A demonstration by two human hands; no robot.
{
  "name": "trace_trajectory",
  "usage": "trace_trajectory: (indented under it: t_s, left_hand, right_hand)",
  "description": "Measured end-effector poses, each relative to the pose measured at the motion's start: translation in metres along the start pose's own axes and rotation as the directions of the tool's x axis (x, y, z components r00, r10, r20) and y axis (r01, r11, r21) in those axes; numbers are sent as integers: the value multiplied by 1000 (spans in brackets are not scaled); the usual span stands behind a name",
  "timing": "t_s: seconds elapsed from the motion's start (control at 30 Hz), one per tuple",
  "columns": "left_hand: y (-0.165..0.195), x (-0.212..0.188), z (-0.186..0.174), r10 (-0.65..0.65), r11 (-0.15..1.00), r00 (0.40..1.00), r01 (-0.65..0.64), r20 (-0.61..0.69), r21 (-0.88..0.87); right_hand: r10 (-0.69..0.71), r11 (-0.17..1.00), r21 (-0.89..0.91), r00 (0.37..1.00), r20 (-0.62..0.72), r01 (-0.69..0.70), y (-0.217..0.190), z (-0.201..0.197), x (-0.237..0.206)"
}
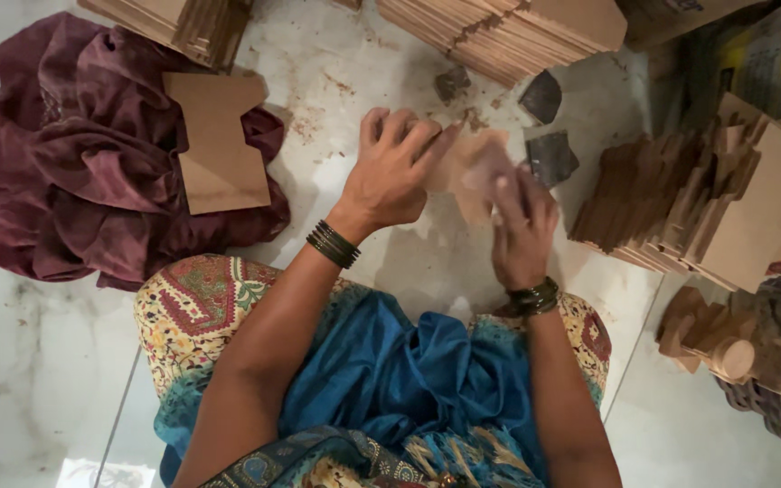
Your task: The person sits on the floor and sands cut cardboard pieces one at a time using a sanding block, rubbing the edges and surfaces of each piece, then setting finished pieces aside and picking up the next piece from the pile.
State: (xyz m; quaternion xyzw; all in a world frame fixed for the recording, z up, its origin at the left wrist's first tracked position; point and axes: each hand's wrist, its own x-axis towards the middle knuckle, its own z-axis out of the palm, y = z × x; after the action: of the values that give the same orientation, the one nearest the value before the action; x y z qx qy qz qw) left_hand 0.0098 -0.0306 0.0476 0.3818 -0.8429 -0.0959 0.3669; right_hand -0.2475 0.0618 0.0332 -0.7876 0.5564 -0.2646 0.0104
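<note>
The thin brown board piece I am working on sits between my two hands, raised just above the pale marble floor, near the middle of the view. My left hand lies over its left part, fingers curled down and closed on its edge, thumb tucked beneath where I cannot see it. My right hand grips the piece from the lower right, fingers bent around it and slightly blurred; how tightly they pinch I cannot tell. Dark bangles circle both wrists.

Just beyond the piece, two dark grey scraps lie on the floor, one above the other. To my right, a leaning stack of cut boards stands close by, and another stack runs along the top of the view. To my left, a single notched board rests on a crumpled maroon cloth. At the lower right, small wooden blocks pile beside a woven basket. My lap, in blue and patterned fabric, fills the bottom of the view.
</note>
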Motion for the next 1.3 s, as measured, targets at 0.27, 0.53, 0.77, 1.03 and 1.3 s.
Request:
trace_trajectory:
  t_s: [0.27, 0.53, 0.77, 1.03, 1.3]
  left_hand:
    - [-16, -5, 38, -473, 675, 847, 525, 242, -518]
    - [1, -20, 73, -76, -600, 774, 468, 628, -649]
    - [2, -14, 44, -68, -816, 867, 235, 493, -528]
    - [-3, -8, 33, -179, -681, 902, 175, 393, -712]
    - [5, -4, 23, -256, -681, 913, 64, 319, -730]
  right_hand:
    - [217, 973, 121, 954, -208, -196, -5, -7, -5]
    - [-12, 978, 209, 1000, -11, 14, -71, 10, 1]
    - [-85, 991, 111, 996, 29, 81, -90, 5, 12]
    - [-165, 972, 181, 983, 78, 148, -85, 2, 7]
    - [81, 991, 108, 996, 27, -84, -64, 2, 7]
